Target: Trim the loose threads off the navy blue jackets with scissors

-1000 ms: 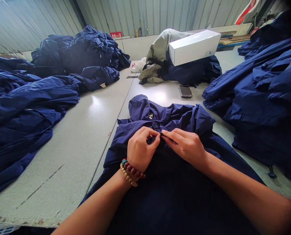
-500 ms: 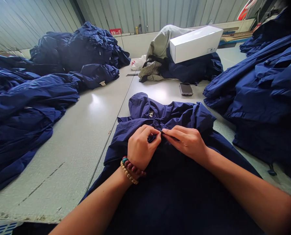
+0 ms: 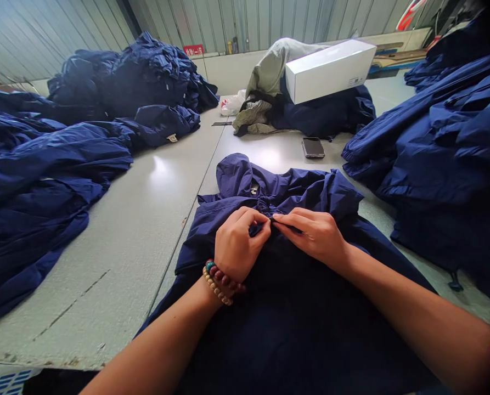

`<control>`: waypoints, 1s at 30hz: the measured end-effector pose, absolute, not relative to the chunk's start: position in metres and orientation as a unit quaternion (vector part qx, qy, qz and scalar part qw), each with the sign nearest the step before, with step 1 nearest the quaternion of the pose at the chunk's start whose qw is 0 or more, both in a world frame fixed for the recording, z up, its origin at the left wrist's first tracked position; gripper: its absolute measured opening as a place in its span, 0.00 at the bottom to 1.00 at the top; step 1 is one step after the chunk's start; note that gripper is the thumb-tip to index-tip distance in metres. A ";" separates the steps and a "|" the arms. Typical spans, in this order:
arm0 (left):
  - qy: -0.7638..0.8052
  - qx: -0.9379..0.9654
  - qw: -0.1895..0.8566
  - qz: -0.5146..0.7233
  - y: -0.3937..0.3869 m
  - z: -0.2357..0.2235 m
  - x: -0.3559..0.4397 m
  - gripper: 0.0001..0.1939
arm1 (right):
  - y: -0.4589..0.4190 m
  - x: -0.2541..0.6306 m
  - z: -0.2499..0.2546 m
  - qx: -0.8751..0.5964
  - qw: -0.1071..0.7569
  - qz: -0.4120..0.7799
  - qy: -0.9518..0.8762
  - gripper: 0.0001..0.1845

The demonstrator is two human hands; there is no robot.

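Observation:
A navy blue hooded jacket (image 3: 302,307) lies spread on the table in front of me, its hood (image 3: 234,175) towards the far side. My left hand (image 3: 238,241), with bead bracelets (image 3: 220,280) at the wrist, pinches the jacket's front just below the gathered neck. Right beside it, my right hand (image 3: 313,233) pinches the same spot from the other side. The fingertips of both hands almost meet. Something small and dark shows between them, too small to name. A pale label (image 3: 254,189) is visible inside the neck.
Navy garments are heaped on the left (image 3: 51,175) and right (image 3: 446,164) of the table (image 3: 133,236). Towards the back, a white box (image 3: 331,71) rests tilted on grey and navy cloth. A phone (image 3: 313,147) lies in front of it.
My hands keep their pinch at the same spot on the jacket. The whole view has shifted only very slightly.

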State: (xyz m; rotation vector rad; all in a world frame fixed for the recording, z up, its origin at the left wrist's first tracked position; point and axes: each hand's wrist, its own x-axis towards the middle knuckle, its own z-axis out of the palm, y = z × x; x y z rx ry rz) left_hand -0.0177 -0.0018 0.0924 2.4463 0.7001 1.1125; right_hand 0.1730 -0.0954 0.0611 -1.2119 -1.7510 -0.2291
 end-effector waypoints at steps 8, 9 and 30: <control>0.257 0.848 0.234 0.400 0.003 0.094 -0.018 0.03 | -0.095 0.173 0.062 -0.501 0.499 -0.110 -0.698 0.12; 0.262 0.839 0.255 0.403 0.004 0.095 -0.019 0.03 | -0.096 0.172 0.063 -0.510 0.511 -0.113 -0.682 0.11; 0.257 0.760 0.471 0.366 0.015 0.088 -0.013 0.08 | -0.097 0.169 0.056 -0.584 0.527 0.093 -0.610 0.21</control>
